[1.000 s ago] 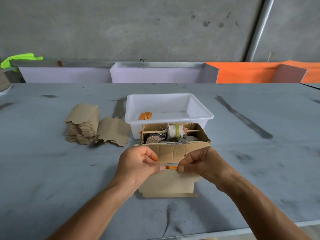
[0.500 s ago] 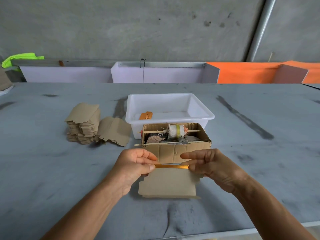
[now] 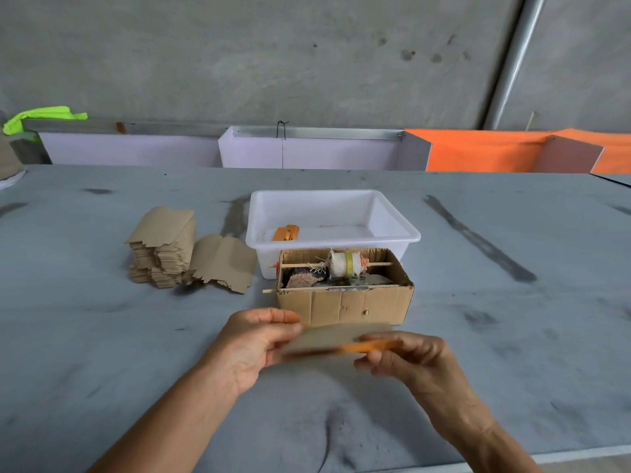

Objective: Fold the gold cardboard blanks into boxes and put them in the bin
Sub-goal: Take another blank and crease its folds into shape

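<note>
Both hands hold one cardboard blank (image 3: 336,346) above the grey table (image 3: 102,353), just in front of an open corrugated carton. The blank is smeared by motion blur, so its exact shape and fold state cannot be told; a gold-orange strip shows along its right part.

The left hand (image 3: 254,343) has its fingers (image 3: 280,317) curled over the blank's left end, thumb side toward the camera. The right hand (image 3: 409,356) pinches the right end, with its fingers (image 3: 375,360) bent round the gold-orange edge.

The corrugated carton (image 3: 345,302) stands just beyond the hands. Inside it, a spool of white thread (image 3: 343,264) with a yellow band sits on a thin wooden stick laid across the carton, over some dark scraps.

Directly behind the carton and touching it is the white plastic bin (image 3: 392,233). One folded gold-orange box (image 3: 286,232) lies in its left near part.

To the left of the bin, a stack of flat blanks (image 3: 160,249) rests on the table brown side up, with a loose blank (image 3: 225,262) leaning off its right side.

Beyond the table run white panels (image 3: 307,153) and an orange panel (image 3: 478,151) before a concrete wall. A neon-green cloth (image 3: 41,116) hangs at the far left.
</note>
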